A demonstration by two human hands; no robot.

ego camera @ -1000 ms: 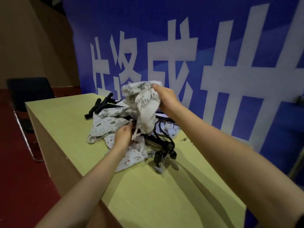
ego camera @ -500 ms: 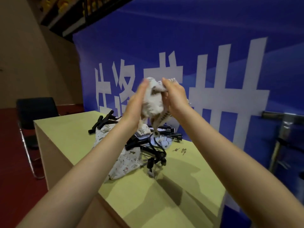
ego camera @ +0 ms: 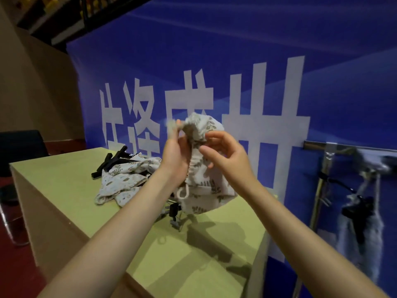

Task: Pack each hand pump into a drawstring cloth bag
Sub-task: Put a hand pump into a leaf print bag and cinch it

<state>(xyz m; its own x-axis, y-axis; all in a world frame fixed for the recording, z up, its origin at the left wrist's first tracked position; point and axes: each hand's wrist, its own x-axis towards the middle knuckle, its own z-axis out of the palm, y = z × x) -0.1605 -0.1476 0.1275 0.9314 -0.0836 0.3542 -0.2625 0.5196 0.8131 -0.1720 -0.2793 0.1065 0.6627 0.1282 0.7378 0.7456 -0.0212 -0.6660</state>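
Observation:
A white drawstring cloth bag [ego camera: 206,190] with a leaf print hangs in the air above the table. My left hand [ego camera: 175,155] grips its gathered top edge from the left. My right hand [ego camera: 225,153] pinches the same bunched rim from the right, fingers partly spread. A white cord loop [ego camera: 182,193] dangles below my left palm. Under the bag, black hand pumps [ego camera: 175,211] lie on the table, mostly hidden by the cloth and my arms. More black pump handles [ego camera: 112,161] stick out at the far left of the pile.
Several other printed cloth bags [ego camera: 122,181] lie heaped on the yellow-green table [ego camera: 64,183]. A blue banner with white characters [ego camera: 257,100] stands right behind the table. A dark chair [ego camera: 19,147] is at the left; a metal stand [ego camera: 322,179] at the right.
Both hands have stayed raised with the bag while the view tilted up. The bag has unfolded and now hangs lower, with its cord loop showing. My right hand's fingers have loosened on the rim.

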